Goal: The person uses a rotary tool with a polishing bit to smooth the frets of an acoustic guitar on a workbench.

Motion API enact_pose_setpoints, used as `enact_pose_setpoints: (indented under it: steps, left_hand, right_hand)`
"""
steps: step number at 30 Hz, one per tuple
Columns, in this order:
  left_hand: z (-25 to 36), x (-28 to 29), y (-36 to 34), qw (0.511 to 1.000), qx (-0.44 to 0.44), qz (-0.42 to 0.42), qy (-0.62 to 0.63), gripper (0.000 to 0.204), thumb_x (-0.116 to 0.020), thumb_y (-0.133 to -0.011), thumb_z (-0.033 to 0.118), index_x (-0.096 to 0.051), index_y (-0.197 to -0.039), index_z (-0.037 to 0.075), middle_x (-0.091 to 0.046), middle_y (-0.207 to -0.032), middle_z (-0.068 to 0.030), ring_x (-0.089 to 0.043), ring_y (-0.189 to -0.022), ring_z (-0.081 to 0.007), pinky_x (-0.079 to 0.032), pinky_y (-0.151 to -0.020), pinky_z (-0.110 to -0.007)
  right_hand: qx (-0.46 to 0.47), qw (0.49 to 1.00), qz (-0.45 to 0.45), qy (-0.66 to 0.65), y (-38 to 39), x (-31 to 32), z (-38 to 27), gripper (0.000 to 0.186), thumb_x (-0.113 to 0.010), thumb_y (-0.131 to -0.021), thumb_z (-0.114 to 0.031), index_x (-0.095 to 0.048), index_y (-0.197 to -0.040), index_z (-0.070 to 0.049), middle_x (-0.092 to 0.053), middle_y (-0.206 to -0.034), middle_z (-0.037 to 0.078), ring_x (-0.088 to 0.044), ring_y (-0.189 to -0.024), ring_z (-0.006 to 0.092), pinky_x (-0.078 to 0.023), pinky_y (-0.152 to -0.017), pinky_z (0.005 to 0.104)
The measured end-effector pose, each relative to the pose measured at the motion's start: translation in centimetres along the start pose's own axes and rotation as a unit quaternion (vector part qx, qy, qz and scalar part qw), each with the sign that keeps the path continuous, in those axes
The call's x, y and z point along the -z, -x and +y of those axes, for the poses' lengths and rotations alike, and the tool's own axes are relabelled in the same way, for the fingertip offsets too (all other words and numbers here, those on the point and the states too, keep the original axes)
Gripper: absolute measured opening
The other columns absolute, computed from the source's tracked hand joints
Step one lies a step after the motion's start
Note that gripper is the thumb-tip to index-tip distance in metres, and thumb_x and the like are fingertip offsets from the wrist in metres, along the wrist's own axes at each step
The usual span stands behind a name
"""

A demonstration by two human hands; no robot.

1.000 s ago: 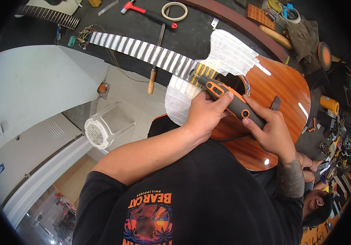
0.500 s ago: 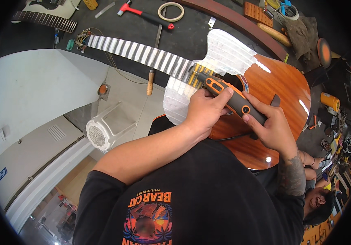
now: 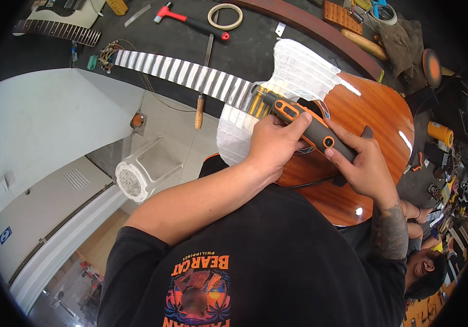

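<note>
An acoustic guitar (image 3: 370, 120) with a glossy brown top lies in front of me. Whitish tape covers its upper body (image 3: 299, 65) on both sides of the neck, and pale strips alternate with dark bands along the fretboard (image 3: 190, 73). Both hands grip a black and orange rotary tool (image 3: 315, 131), held slantwise over the soundhole. My left hand (image 3: 277, 141) is closed around its front part, thumb on top. My right hand (image 3: 362, 158) is wrapped around its rear. The tool's tip is at the fretboard's body end, beside yellowish bands (image 3: 260, 103); exact contact is hard to see.
Beyond the neck lie a red and black hammer (image 3: 190, 20), a tape roll (image 3: 225, 17) and a wooden-handled file (image 3: 199, 111). A white plastic stool (image 3: 136, 177) stands at left. Another person (image 3: 427, 270) is at lower right, near a cluttered bench. A pale guitar (image 3: 62, 24) lies far left.
The tool's front end has shifted very slightly to the left along the fretboard end. Both hands keep the same grip, and the view has moved a little.
</note>
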State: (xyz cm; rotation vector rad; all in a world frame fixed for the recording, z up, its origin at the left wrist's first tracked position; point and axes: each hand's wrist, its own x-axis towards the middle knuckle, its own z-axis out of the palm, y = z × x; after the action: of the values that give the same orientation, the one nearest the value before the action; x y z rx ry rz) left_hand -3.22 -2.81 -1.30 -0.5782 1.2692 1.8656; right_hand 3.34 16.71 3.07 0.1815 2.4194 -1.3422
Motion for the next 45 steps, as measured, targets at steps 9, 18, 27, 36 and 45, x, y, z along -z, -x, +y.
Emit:
enact_pose_setpoints:
  steps: [9,18,27,36,45]
  left_hand:
    - [0.5,-0.4,-0.1,1.0,0.0,0.01,-0.017,0.041,-0.067,-0.104,0.024,-0.057,-0.124,-0.01,-0.065,-0.121,-0.0179,-0.072,-0.11,-0.0255,-0.062,-0.098,-0.038]
    - [0.4,-0.5,-0.5,1.0,-0.004,0.013,-0.019,0.042,-0.068,-0.104,0.025,-0.057,-0.122,-0.01,-0.066,-0.12,-0.0184,-0.072,-0.11,-0.0265,-0.062,-0.097,-0.038]
    - [0.1,-0.3,-0.1,1.0,-0.011,0.006,-0.02,0.042,-0.066,-0.105,0.024,-0.055,-0.126,-0.01,-0.064,-0.123,-0.0175,-0.071,-0.112,-0.0261,-0.062,-0.098,-0.039]
    - [-2.5,1.5,3.3,0.999,0.009,-0.043,0.027,0.037,-0.062,-0.107,0.02,-0.052,-0.135,-0.002,-0.063,-0.129,-0.0138,-0.065,-0.122,-0.024,-0.056,-0.106,-0.042]
    - [-3.4,2.0,4.0,0.998,0.019,-0.042,0.041,0.037,-0.061,-0.107,0.018,-0.051,-0.135,-0.003,-0.062,-0.131,-0.0144,-0.064,-0.122,-0.0239,-0.055,-0.107,-0.043]
  right_hand:
    - [-0.011,1.0,-0.002,-0.004,-0.4,0.2,0.5,0.051,-0.074,-0.097,-0.025,-0.064,-0.145,-0.01,-0.073,-0.077,0.015,-0.064,-0.058,0.0152,-0.053,-0.065,0.0321]
    - [-0.021,1.0,-0.001,-0.002,-0.5,0.4,0.5,0.05,-0.073,-0.098,-0.024,-0.065,-0.144,-0.01,-0.068,-0.067,0.008,-0.063,-0.055,0.0129,-0.052,-0.061,0.0297]
    - [-0.037,0.999,-0.014,-0.011,-0.2,0.5,-0.3,0.049,-0.073,-0.097,-0.021,-0.065,-0.143,-0.007,-0.074,-0.078,0.013,-0.071,-0.064,0.0175,-0.054,-0.065,0.0316]
    - [0.042,0.998,-0.018,0.05,3.2,-1.0,-0.2,0.057,-0.078,-0.09,-0.023,-0.064,-0.145,-0.013,-0.073,-0.091,0.021,-0.072,-0.082,0.0365,-0.055,-0.078,0.0424]
    - [0.055,0.992,-0.005,0.114,4.5,-2.0,-0.6,0.058,-0.077,-0.091,-0.028,-0.063,-0.146,-0.017,-0.074,-0.09,0.016,-0.072,-0.082,0.0339,-0.056,-0.075,0.0425]
